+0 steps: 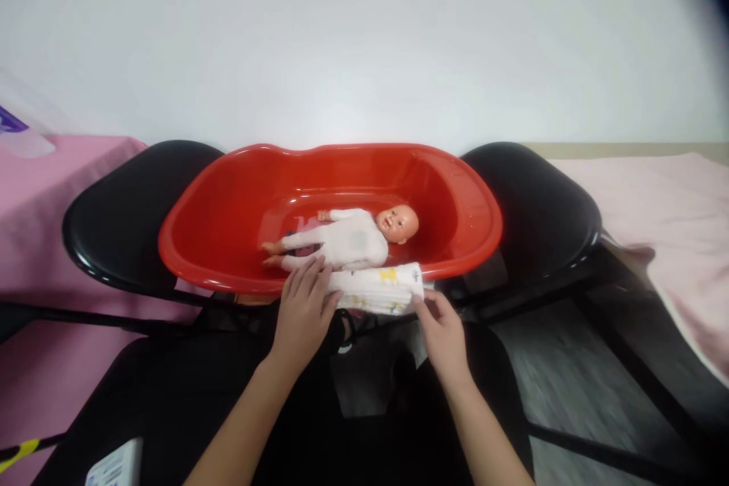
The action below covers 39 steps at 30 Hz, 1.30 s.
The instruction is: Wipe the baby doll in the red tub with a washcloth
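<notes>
A folded white cloth with yellow and dark prints lies over the near rim of a red baby bathtub. At its left end is my left hand, thumb against the cloth and fingers reaching over the rim beside the doll's legs. My right hand pinches the right end between thumb and fingers. Inside the tub a baby doll in white clothing lies on its back, head to the right and bare feet to the left. Part of its near side is hidden by the cloth and my left hand.
Black chairs flank the tub, with another black seat at right. A pink-covered table stands left, and a pale pink cloth surface lies right. A white box-like object is at lower left. The wall rises behind.
</notes>
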Motion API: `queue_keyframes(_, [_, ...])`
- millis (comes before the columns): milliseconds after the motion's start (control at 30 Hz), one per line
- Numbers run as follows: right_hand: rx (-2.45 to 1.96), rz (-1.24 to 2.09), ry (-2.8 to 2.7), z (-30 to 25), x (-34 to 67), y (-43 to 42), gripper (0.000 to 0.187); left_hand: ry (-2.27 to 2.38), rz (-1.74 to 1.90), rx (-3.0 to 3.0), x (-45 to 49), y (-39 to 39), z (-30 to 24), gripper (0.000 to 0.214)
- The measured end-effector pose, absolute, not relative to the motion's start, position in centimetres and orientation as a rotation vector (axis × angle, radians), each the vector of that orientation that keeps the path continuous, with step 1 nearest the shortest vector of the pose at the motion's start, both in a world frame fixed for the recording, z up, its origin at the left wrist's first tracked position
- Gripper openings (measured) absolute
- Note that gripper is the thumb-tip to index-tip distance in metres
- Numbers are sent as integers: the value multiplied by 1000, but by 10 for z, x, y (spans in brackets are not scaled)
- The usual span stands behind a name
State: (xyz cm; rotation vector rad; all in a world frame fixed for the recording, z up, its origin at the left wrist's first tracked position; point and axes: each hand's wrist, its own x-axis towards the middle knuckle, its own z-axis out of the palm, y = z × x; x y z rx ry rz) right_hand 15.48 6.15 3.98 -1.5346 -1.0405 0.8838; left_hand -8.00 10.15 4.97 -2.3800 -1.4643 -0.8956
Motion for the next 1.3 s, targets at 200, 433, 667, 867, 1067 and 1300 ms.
queue_keyframes(200, [-1517,777,-936,21,166,49,30,-1502,-903,-2308,-81,93,42,37])
queue_keyframes(433, [-1479,836,-1024,-11,171,14,31,-1634,-748,-2274,-79,96,55,29])
queue_keyframes(667, [-1435,1021,-1186,-60,169,-36,25,-1605,-809,-2197,-74,94,51,31])
queue_keyframes(867, [-1182,1247,-1531,20,185,-29,16,-1640,-1123,-2117,-87,116,69,20])
queue_keyframes(1067, [-867,1025,-1478,164,192,82,18,-2189,-374,-2377,-104,207,78,34])
queue_keyframes(1300, [-1380,939,-675,114,179,284,7,-1966,423,-2714,-121,269,35,55])
